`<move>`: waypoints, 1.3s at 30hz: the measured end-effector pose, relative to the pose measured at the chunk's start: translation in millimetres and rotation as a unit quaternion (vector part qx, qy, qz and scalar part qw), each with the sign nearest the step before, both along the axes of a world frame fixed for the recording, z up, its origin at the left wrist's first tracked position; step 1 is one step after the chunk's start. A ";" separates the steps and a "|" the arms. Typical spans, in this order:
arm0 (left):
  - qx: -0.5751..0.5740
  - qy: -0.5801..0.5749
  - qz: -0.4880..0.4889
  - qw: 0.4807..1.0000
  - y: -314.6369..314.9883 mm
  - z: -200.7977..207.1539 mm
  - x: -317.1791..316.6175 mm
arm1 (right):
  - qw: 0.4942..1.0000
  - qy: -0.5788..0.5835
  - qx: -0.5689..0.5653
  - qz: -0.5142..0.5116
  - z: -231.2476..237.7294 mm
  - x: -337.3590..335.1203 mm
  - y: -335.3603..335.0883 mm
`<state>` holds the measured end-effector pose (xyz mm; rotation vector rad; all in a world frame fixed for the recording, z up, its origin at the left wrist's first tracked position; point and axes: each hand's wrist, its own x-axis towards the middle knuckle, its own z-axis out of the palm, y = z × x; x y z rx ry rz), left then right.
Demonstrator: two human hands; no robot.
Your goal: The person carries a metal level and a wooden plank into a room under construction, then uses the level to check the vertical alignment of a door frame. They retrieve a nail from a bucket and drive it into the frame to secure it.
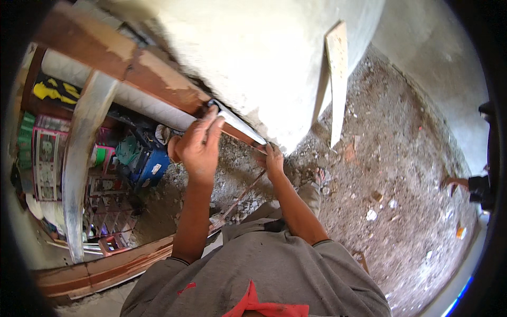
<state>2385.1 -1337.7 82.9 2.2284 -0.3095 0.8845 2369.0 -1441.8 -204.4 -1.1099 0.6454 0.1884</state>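
Observation:
A slim straight silver bar with dark ends, shaped like a spirit level point(237, 122), lies along the edge of a brown wooden frame point(163, 82) beside a pale plastered wall point(253, 47). My left hand point(199, 150) is at the bar's upper left end, its fingertips on the dark tip and its thumb held out to the side over the wood. At the lower right end, the fingers of my right hand point(274, 161) close round the bar. Some of those fingers are hidden behind it.
A tapered board point(338, 79) leans on the wall, right of my hands. Rubble and dirt cover the floor point(391, 169). Left stand a blue container point(150, 161), pink-edged boxes point(50, 164) and a metal-coloured strip point(79, 174). Another person's hand point(455, 182) shows far right.

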 end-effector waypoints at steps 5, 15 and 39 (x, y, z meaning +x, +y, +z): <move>-0.008 -0.042 -0.039 0.998 -0.4 -3.9 3.5 | 0.875 -0.254 -0.410 -0.043 69.3 -10.2 -21.0; -0.150 -0.086 -0.022 0.985 -13.1 -24.6 6.6 | 0.779 -0.450 -0.436 0.014 213.9 14.7 -26.1; -0.101 -0.067 0.010 0.993 -17.2 -21.0 4.1 | 0.734 -0.497 -0.461 -0.026 202.1 31.9 -10.5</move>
